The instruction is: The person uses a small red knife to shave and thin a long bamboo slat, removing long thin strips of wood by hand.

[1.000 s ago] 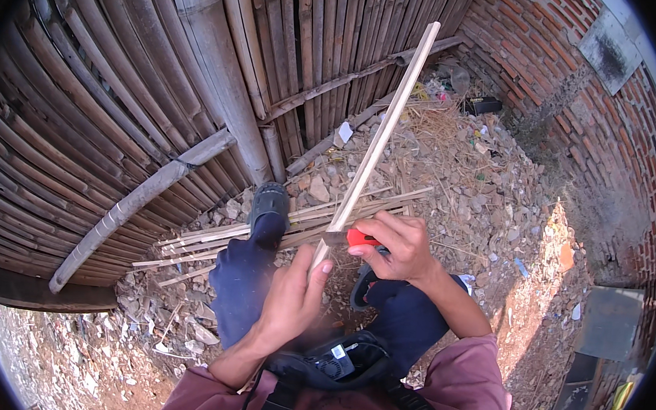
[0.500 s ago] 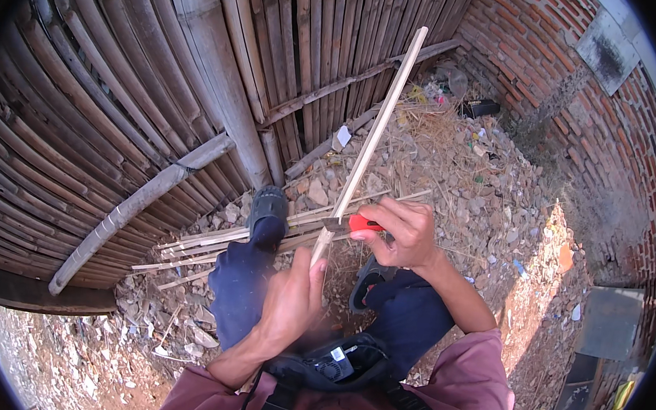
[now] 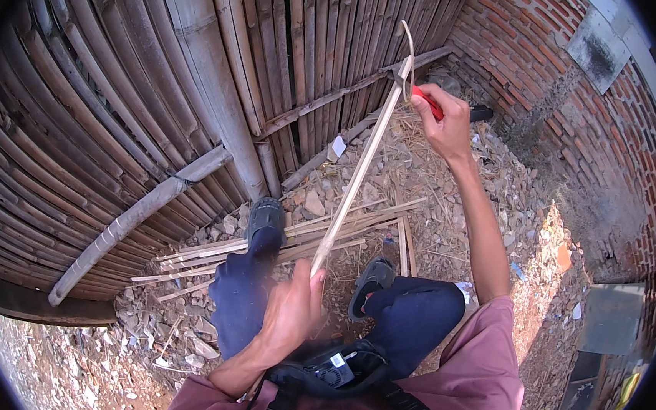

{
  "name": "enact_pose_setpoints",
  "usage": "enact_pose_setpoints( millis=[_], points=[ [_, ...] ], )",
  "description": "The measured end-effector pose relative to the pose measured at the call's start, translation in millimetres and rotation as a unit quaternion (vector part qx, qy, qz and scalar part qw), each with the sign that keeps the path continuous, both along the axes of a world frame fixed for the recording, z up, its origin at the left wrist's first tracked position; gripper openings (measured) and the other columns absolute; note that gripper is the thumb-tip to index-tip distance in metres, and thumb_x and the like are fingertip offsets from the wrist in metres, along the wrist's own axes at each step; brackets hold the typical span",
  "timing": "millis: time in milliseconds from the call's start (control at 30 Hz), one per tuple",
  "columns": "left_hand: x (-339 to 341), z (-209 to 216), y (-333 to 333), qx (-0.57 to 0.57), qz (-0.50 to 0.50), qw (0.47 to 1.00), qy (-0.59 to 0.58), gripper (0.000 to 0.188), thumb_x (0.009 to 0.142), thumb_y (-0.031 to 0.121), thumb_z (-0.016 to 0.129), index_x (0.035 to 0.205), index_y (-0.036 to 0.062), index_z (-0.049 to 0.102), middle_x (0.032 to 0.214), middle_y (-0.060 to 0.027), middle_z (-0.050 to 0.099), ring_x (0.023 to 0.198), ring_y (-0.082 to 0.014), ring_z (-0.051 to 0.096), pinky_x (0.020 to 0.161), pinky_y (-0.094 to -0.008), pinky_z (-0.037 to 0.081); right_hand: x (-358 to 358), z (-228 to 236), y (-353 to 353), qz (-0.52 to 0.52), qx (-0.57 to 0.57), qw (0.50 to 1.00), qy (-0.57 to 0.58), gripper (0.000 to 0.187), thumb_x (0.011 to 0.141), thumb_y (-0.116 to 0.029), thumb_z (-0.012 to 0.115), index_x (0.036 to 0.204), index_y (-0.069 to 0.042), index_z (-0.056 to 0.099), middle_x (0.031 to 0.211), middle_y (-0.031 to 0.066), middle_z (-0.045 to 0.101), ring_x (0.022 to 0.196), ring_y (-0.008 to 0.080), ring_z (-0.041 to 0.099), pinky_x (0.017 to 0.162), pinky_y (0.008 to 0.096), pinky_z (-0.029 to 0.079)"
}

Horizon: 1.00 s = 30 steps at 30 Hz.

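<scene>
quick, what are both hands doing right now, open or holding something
Left hand: closed, holding the near end of the pale strip.
Right hand: closed around the red-handled knife.

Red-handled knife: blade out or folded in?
Out: the blade extends beyond the red handle in the right hand, crossing the bamboo strip near its far end.

Long pale wooden strip (image 3: 364, 164) btwn brown bamboo-pole wall (image 3: 122, 73), my L, & flat red-brick wall (image 3: 525, 51), R; grey stony rubble (image 3: 452, 195) below.
</scene>
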<state>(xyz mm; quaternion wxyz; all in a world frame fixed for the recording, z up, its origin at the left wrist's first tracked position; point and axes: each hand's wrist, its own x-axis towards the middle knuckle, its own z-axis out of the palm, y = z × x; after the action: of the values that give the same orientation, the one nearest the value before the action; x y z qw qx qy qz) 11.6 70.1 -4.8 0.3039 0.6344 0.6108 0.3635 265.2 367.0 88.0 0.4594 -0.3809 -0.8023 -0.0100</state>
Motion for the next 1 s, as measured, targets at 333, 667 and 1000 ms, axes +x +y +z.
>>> enact_pose_setpoints(
  millis=[333, 667, 1000],
  points=[
    [-4.4, 5.3, -0.9, -0.029, -0.026, 0.997, -0.064, 0.022, 0.112, 0.023, 0.051, 0.106, 0.0015, 0.048, 0.064, -0.0266, 0.058, 0.062, -0.0526, 0.060, 0.056, -0.0591, 0.041, 99.0, 25.4, 85.5, -0.237, -0.124, 0.963, 0.025, 0.052, 0.106, -0.050, 0.058, 0.106, 0.000, 0.073, 0.086, 0.0124, 0.074, 0.076, 0.0246, 0.066, 0.075, 0.0393, 0.050],
    [-8.2, 19.9, -1.1, -0.025, -0.027, 0.991, -0.132, 0.018, 0.113, 0.016, 0.046, 0.110, 0.0007, 0.055, 0.066, -0.0181, 0.055, 0.061, -0.0393, 0.058, 0.060, -0.0497, 0.041, -46.8, -33.1, -170.3, 0.115, -0.157, 0.980, -0.030, 0.029, 0.098, -0.032, 0.076, 0.100, -0.004, 0.068, 0.075, 0.0090, 0.069, 0.062, 0.0254, 0.070, 0.058, 0.0357, 0.052],
    [-3.6, 15.7, -0.6, -0.014, -0.014, 0.992, -0.126, 0.017, 0.109, 0.017, 0.057, 0.114, 0.0006, 0.054, 0.074, -0.0275, 0.064, 0.073, -0.0524, 0.067, 0.061, -0.0538, 0.048, -57.0, -69.8, -200.3, 0.145, -0.116, 0.981, -0.058, 0.028, 0.093, -0.035, 0.081, 0.095, -0.009, 0.070, 0.079, 0.0042, 0.069, 0.062, 0.0249, 0.070, 0.054, 0.0371, 0.051]
  ],
)
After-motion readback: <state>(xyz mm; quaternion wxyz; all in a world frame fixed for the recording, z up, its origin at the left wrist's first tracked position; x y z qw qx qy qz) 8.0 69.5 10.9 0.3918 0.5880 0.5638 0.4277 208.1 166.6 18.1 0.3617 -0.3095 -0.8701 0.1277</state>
